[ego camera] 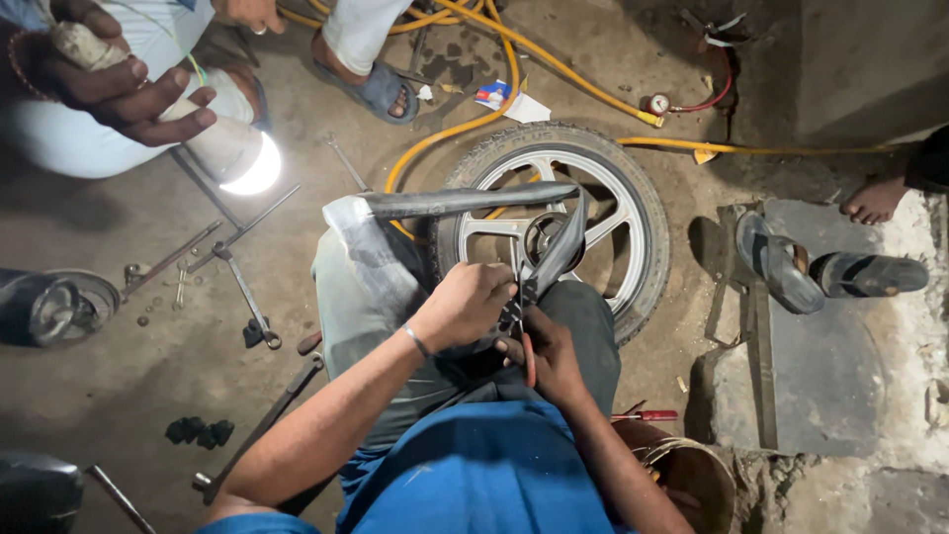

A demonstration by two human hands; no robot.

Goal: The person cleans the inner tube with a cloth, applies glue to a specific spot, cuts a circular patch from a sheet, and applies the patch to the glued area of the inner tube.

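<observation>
Rubber inner tube [465,201] is draping over the knee so left hand [465,305] is closing around it while right hand [549,356], fingers curled, is gripping red-handled scissors [522,316].

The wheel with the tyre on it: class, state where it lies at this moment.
In the head view the wheel lies flat on the floor at upper centre, just beyond the person's knees and both hands, with the yellow hose curving behind it.

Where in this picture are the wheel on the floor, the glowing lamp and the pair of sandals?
wheel [647,232]: head view, on the tyre's right side.
lamp [259,168]: head view, on the bright glowing face.
sandals [781,265]: head view, on the left sandal's sole.
</observation>
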